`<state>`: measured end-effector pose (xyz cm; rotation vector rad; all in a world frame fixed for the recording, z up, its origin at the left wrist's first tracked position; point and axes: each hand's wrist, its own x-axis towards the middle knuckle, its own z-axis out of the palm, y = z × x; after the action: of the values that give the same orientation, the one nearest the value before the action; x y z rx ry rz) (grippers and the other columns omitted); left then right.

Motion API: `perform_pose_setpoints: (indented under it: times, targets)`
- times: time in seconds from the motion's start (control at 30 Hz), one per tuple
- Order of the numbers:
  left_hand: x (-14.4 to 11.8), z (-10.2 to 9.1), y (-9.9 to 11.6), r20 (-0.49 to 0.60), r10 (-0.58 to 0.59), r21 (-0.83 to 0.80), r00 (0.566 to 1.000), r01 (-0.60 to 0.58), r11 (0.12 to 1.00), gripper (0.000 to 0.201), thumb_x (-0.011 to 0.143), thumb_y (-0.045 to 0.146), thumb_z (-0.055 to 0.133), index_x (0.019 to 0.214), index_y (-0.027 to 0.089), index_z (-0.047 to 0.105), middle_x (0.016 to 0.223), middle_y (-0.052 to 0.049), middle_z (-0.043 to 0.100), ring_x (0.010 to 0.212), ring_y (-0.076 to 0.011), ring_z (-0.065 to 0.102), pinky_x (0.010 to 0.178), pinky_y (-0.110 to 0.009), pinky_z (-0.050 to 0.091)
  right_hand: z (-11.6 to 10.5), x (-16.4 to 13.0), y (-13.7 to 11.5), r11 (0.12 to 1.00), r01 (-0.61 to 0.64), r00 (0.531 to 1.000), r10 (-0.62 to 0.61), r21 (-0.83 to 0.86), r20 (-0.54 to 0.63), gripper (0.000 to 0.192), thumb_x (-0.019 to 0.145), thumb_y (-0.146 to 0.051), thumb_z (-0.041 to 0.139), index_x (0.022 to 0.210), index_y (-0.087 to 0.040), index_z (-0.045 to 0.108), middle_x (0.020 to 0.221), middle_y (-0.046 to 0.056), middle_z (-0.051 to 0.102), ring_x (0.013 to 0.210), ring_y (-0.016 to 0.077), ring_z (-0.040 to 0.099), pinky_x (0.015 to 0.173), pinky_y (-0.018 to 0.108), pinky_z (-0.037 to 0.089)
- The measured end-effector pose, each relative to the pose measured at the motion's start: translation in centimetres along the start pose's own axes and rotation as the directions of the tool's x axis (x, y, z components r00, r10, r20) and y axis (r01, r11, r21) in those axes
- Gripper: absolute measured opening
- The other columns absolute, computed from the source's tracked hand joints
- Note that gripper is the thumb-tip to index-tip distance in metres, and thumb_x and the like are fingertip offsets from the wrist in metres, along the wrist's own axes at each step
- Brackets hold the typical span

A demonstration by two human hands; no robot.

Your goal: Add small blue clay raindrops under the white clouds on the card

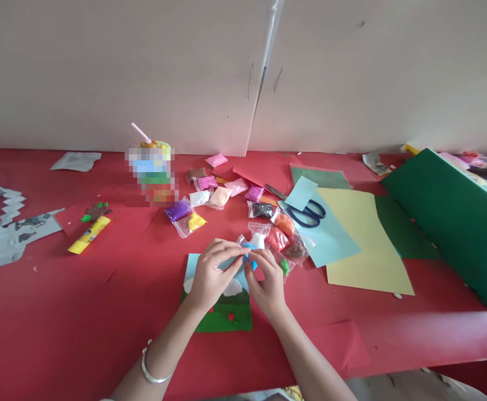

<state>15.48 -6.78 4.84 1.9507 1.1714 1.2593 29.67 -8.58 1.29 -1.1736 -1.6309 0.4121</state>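
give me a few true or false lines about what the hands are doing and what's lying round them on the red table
1. Both hands, left hand and right hand, pinch a small blue clay piece. True.
2. The scissors lie left of the hands. False: they lie to the right, on light blue paper.
3. A bracelet sits on the left wrist. True.
4. The yellow glue stick stands upright. False: it lies flat on the table.
5. Under the hands lies a card with a green strip. True.
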Motion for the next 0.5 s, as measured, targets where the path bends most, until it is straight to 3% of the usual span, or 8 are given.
perform_pose_setpoints:
  times: [0.17, 0.3, 0.4, 0.5]
  targets:
    - [0.1, 0.4, -0.5, -0.007, 0.198, 0.193, 0.98, -0.193, 0.962, 0.025, 0.089, 0.016, 0.059, 0.109, 0.027, 0.07, 0.091, -0.002, 0.071, 0.086, -0.0139, 0.064, 0.077, -0.027, 0.056, -0.1, 0.0, 0.0, 0.998, -0.046, 0.999, 0.046, 0.045, 0.002, 0.02, 0.086, -0.015, 0.051, 0.095, -0.021, 0.068, 0.088, 0.006, 0.069, 0.079, 0.0183, 0.064, 0.07, 0.033, 0.054]
    - [0.1, 0.5, -1.0, 0.043, 0.371, 0.414, 0.928, -0.354, 0.839, 0.027, 0.089, 0.013, 0.059, 0.114, 0.021, 0.066, 0.094, -0.003, 0.071, 0.083, -0.0144, 0.062, 0.075, -0.027, 0.056, 0.0, -0.1, 0.2, 0.995, -0.051, 0.998, 0.053, 0.09, -0.021, 0.025, 0.082, -0.01, 0.05, 0.095, -0.022, 0.068, 0.09, 0.006, 0.069, 0.082, 0.0185, 0.065, 0.072, 0.032, 0.054]
    - [0.1, 0.3, -1.1, 0.045, 0.418, 0.487, 0.907, -0.386, 0.784, 0.023, 0.089, 0.013, 0.06, 0.11, 0.02, 0.066, 0.093, -0.002, 0.072, 0.083, -0.0147, 0.062, 0.076, -0.027, 0.055, -0.1, -0.3, 0.1, 0.982, -0.109, 0.994, 0.11, 0.153, 0.007, 0.03, 0.08, -0.009, 0.049, 0.096, -0.023, 0.07, 0.093, 0.006, 0.069, 0.085, 0.0189, 0.065, 0.074, 0.032, 0.054]
    - [-0.1, 0.2, -0.7, -0.003, 0.423, 0.511, 0.906, -0.362, 0.78, 0.016, 0.087, 0.013, 0.062, 0.101, 0.019, 0.067, 0.087, -0.002, 0.071, 0.081, -0.0148, 0.062, 0.075, -0.027, 0.054, -0.2, -0.2, -0.1, 0.925, -0.256, 0.967, 0.246, 0.281, 0.07, 0.028, 0.084, -0.015, 0.05, 0.102, -0.024, 0.07, 0.101, 0.006, 0.07, 0.094, 0.0196, 0.065, 0.083, 0.034, 0.052]
